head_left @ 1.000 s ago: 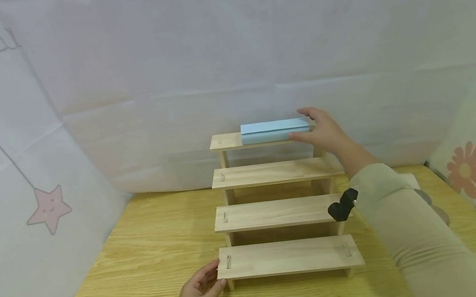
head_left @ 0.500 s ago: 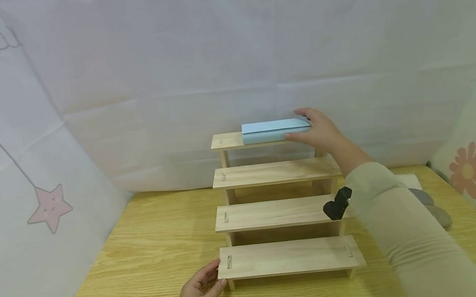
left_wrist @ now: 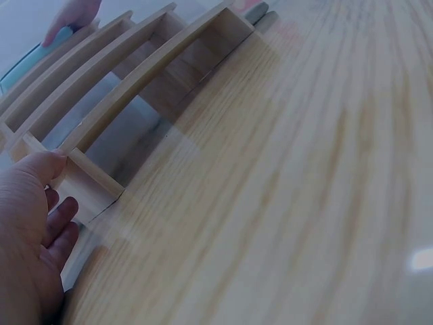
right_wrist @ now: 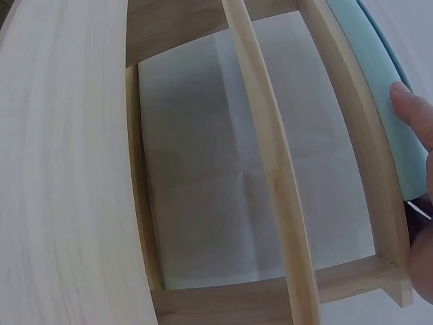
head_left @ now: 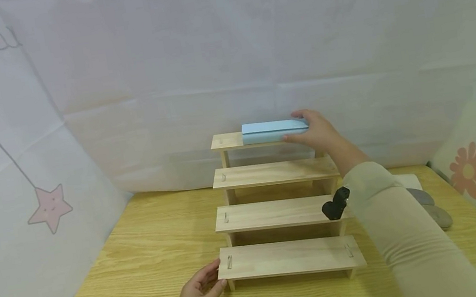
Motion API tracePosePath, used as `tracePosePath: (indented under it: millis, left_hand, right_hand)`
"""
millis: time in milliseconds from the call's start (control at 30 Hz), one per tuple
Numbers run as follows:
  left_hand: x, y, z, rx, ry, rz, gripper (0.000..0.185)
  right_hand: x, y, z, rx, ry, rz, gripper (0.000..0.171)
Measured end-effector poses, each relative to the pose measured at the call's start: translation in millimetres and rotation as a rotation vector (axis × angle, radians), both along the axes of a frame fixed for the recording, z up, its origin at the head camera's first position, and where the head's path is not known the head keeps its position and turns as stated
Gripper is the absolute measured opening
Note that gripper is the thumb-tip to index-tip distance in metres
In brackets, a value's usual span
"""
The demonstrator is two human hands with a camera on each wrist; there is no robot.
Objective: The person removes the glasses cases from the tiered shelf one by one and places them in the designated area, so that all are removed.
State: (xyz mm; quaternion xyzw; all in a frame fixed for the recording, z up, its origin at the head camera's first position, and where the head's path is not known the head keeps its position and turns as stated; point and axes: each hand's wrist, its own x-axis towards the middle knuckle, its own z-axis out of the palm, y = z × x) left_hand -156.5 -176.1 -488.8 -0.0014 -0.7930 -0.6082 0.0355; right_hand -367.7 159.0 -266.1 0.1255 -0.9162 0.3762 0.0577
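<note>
Pale curtains back a wooden table (head_left: pixel 122 268). From my head, my right hand (head_left: pixel 320 131) pinches the light blue box (head_left: pixel 274 130) on the stepped rack's (head_left: pixel 280 214) top tier by its right end; it looks light, stiff and smooth. At my left wrist, my left hand (left_wrist: pixel 30 230) rests loosely spread against the bottom step. At my right wrist, my fingertips (right_wrist: pixel 411 112) press the box's edge.

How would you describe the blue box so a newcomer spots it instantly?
Find the wooden stepped rack on the table. On its top step lies the blue box, its right end held by the right hand. It is the only blue thing; the lower steps are bare wood.
</note>
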Motion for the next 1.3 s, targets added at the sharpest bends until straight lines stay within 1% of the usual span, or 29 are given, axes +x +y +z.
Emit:
tracePosePath:
  millis: [167,400,667,867,1200,1300]
  left_hand:
    - [-0.1,1,0.4,-0.006,-0.001,0.005,0.046]
    - [0.0,0,-0.6,0.009,-0.002,0.002,0.046]
    - [-0.2,1,0.7,0.014,0.026,-0.008,0.046]
    - [-1.3,1,-0.3,0.021,-0.001,-0.002,0.046]
    - [-1.9,1,-0.1,0.005,0.001,-0.002,0.046]
    - [-2.2,2,0.2,0.007,0.02,-0.007,0.045]
  right_hand:
    - [1.2,0,-1.2,0.004,0.018,-0.002,0.081]
    - [-0.4,0,-4.0,-0.006,0.004,0.024,0.082]
    - [0.2,-3,-6.0,0.011,-0.007,0.022,0.077]
    - [0.3,-4,-7.5,-0.022,0.0,0.017,0.076]
    - [4.6,-5,-10.1,-0.065,0.038,0.0,0.073]
    - [5.7,-3,-9.9,-0.074,0.046,-0.015,0.072]
